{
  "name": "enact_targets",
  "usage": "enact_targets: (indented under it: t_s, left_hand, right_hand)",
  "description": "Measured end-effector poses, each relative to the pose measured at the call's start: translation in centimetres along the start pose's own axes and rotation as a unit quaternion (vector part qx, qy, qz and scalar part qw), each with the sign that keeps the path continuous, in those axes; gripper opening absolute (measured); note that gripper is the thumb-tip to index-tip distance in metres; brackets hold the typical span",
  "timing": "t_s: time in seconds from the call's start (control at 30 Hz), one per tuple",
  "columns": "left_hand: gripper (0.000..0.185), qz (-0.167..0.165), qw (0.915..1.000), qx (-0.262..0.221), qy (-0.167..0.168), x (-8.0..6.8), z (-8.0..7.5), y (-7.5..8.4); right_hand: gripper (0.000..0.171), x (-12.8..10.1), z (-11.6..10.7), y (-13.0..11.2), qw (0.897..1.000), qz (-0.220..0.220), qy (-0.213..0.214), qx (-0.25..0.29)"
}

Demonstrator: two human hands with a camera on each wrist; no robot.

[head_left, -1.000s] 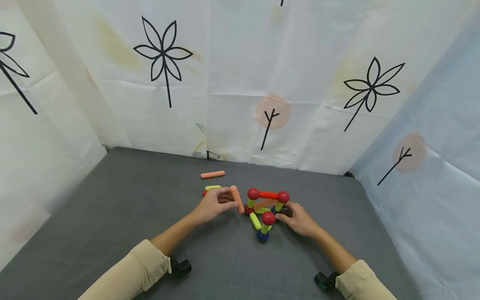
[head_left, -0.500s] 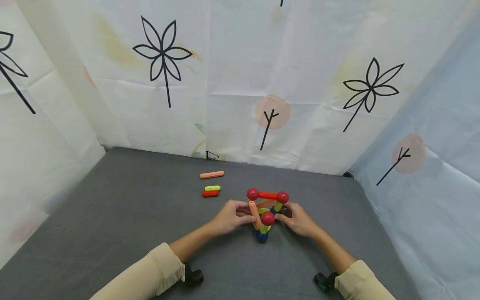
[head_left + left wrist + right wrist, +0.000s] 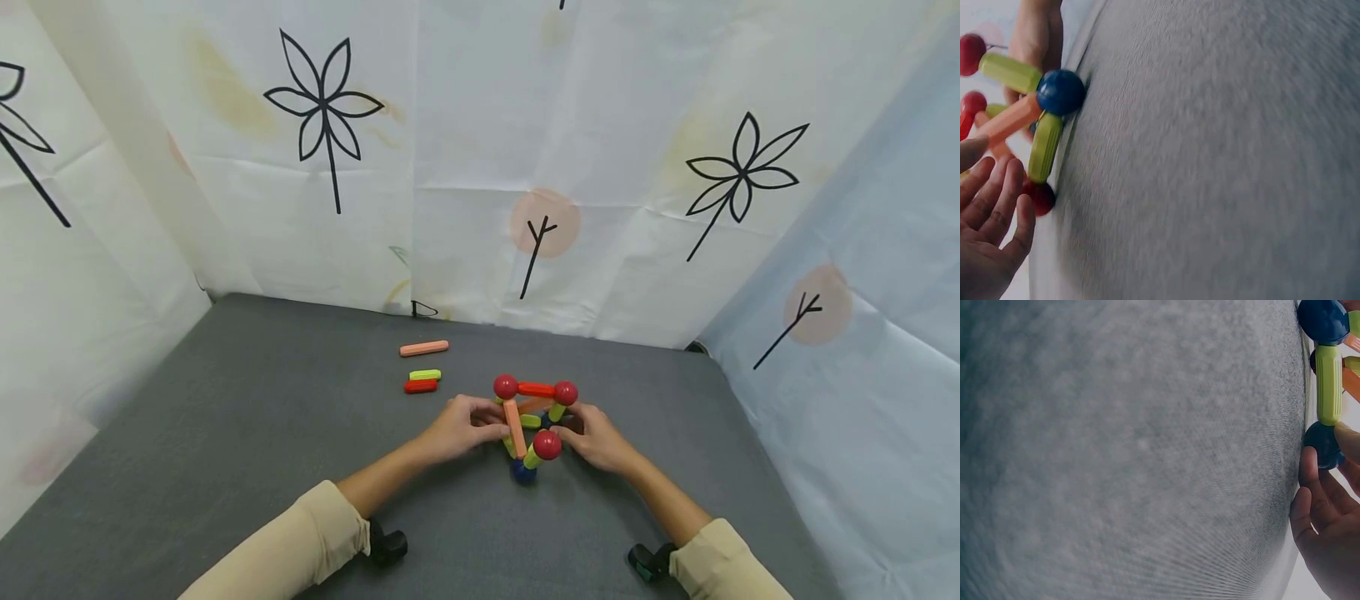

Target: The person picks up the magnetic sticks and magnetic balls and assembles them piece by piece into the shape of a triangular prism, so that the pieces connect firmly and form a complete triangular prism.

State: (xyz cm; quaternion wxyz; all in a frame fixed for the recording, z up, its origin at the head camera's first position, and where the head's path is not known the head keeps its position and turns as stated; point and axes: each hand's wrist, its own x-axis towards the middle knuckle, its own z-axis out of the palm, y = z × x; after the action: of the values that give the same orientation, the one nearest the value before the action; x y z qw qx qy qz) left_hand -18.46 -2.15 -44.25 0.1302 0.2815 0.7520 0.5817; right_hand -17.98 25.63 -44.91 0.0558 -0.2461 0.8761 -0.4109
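Rod-and-ball frame (image 3: 530, 425) on the table (image 3: 225, 433), between both hands; three loose rods (image 3: 422, 367) behind-left.

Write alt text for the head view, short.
Two hands work at a small frame of coloured rods and balls on a grey table: the left hand holds an orange rod against it, the right hand steadies its far side. Three loose rods lie behind the left hand, before a flower-printed white cloth backdrop.
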Motion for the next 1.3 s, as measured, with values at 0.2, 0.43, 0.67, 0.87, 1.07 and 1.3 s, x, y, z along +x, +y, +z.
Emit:
enact_targets:
  t_s: [0.2,0.43,0.67,0.87,1.07,1.3]
  left_hand:
    - [0.024,0.027,0.9941,0.079,0.068,-0.5,-2.9,-1.6]
    - [0.03,0.039,0.9719,0.153,0.175,-1.3,-7.1,-3.7]
    - [0.035,0.0,0.9547,0.23,0.189,-2.2,-9.0,-5.2]
    - [0.035,-0.031,0.9499,0.264,0.164,-2.4,-9.3,-5.1]
    - [0.042,-0.059,0.9661,0.215,0.129,-2.5,-8.8,-3.5]
    - [0.063,-0.085,0.9818,-0.112,0.128,-2.6,-5.6,-0.4]
  right_hand:
    - [0.026,0.0,0.0,0.0,1.0,0.005,-0.002,0.0]
    - [0.027,0.0,-0.1,0.1,1.0,-0.014,0.002,-0.005]
    - [0.027,-0.1,-0.1,0.0,1.0,-0.002,0.006,-0.012]
    - [0.029,0.0,-0.1,-0.1,1.0,0.007,0.005,-0.011]
    - [0.028,-0.1,0.0,-0.1,1.0,-0.004,0.005,-0.01]
    - [0.026,-0.1,0.0,-0.3,1.0,-0.008,0.011,-0.007]
